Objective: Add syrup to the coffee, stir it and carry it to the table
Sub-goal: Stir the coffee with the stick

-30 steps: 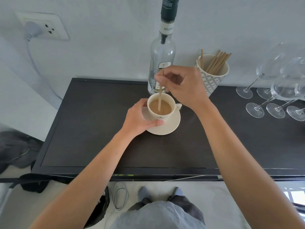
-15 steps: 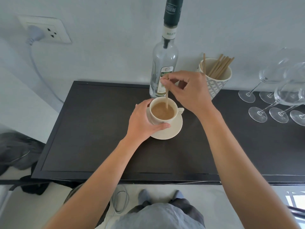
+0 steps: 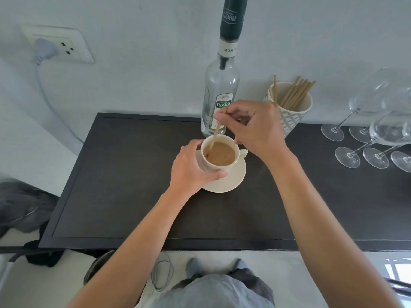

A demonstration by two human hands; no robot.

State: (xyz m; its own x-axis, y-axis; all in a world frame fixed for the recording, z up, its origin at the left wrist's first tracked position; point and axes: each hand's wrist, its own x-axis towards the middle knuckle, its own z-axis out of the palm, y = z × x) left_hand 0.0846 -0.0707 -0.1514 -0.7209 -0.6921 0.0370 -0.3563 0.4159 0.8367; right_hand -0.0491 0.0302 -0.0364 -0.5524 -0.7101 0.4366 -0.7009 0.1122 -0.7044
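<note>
The left hand (image 3: pixel 191 170) braces the coffee cup (image 3: pixel 219 157) at nine o'clock; the right hand (image 3: pixel 255 127), pinching the wooden stirrer (image 3: pixel 215 135), should circle gently, clear of the rim.

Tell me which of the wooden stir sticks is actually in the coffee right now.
The stir stick pinched in the right hand is the one, its lower end dipped in the coffee cup. All the other sticks stand in the patterned holder by the wall.

A cream cup (image 3: pixel 219 162) of tan coffee (image 3: pixel 221 153) sits on a dark brown counter (image 3: pixel 124 185), near a grey-lattice-patterned white holder (image 3: pixel 291 116).
</note>
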